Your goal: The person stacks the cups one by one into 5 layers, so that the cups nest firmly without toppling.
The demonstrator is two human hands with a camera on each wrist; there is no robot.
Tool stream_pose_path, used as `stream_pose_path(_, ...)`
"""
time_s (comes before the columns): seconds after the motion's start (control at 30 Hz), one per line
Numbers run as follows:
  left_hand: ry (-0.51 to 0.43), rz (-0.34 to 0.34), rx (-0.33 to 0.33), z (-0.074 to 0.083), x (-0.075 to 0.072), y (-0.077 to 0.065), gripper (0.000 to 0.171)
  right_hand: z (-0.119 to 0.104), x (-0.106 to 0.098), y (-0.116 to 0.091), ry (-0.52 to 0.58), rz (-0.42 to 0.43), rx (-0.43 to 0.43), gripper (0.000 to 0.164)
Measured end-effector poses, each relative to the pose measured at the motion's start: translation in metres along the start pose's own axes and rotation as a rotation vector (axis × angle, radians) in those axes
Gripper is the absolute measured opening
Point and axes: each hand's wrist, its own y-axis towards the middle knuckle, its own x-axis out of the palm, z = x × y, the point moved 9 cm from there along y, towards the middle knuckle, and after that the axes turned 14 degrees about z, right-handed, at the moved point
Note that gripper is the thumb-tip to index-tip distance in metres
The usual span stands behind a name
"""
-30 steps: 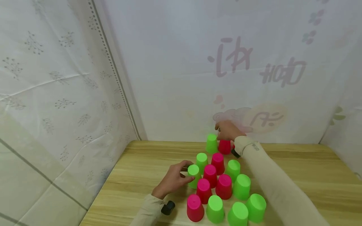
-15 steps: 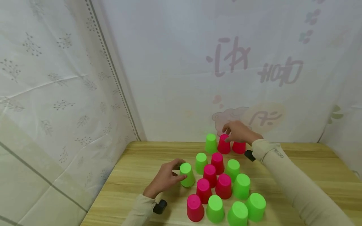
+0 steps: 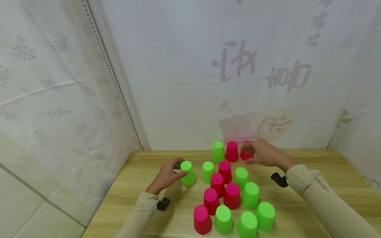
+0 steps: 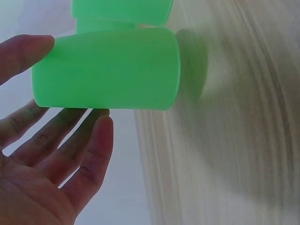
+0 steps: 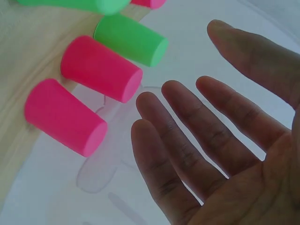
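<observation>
Upside-down plastic cups stand on the table. My left hand [image 3: 166, 175] grips one green cup [image 3: 188, 174] by its sides, left of the group. In the left wrist view, the thumb lies on one side of that cup [image 4: 108, 70] and fingertips on the other, its rim close to the tabletop. At the right end of the back row is a pink cup [image 3: 245, 155], partly hidden by my right hand [image 3: 262, 152]. The right wrist view shows this hand with fingers extended and holding nothing, apart from the nearest pink cup [image 5: 65, 119].
Beside that pink cup, the back row has another pink cup [image 3: 232, 152] and a green cup [image 3: 218, 152]. Several pink and green cups fill the table's middle and front. A wooden table [image 3: 143, 158] meets a white printed curtain [image 3: 178, 82] behind and at the left.
My left hand has drawn its green cup leftward and away from the others. My right hand has moved right along the back row, from the middle pink cup to the right-end one.
</observation>
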Motion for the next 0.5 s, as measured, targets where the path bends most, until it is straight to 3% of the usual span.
stream_pose_path(0.23,0.032,0.048,-0.047,-0.009,-0.002,0.014,0.043,-0.003,0.008,-0.037,0.024,-0.01,0.029,0.041)
stream_pose_path(0.5,-0.009,0.089,-0.012,0.004,0.014,0.041,0.044,-0.002,0.019,-0.073,0.105,0.007,0.033,0.045)
